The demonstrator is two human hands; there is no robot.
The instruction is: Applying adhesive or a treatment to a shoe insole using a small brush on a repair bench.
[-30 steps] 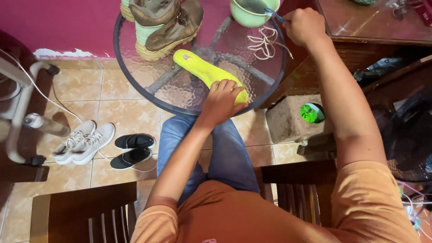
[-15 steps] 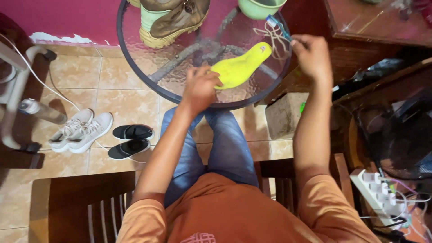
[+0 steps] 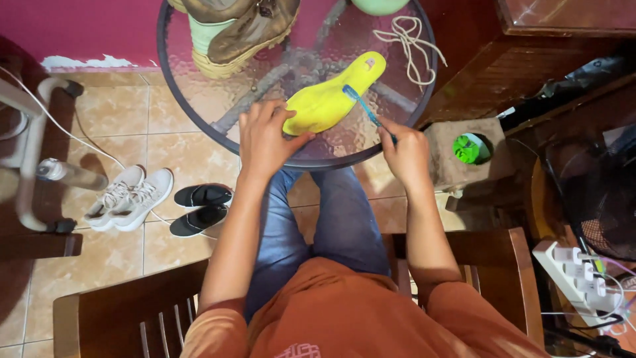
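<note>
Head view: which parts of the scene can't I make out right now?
- Yellow insole: its near end is covered by the left hand.
- Blue toothbrush: its handle end is hidden in the right hand.
- Brown boot and green bowl: both cut off by the top edge.
- Green object in the block: too small to identify.

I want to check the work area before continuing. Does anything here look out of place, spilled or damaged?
Nothing looks spilled or broken. The left hand holds the yellow insole down on the glass table, and the right hand holds a blue toothbrush on it. A loose white lace lies tangled near the table's edge.
</note>
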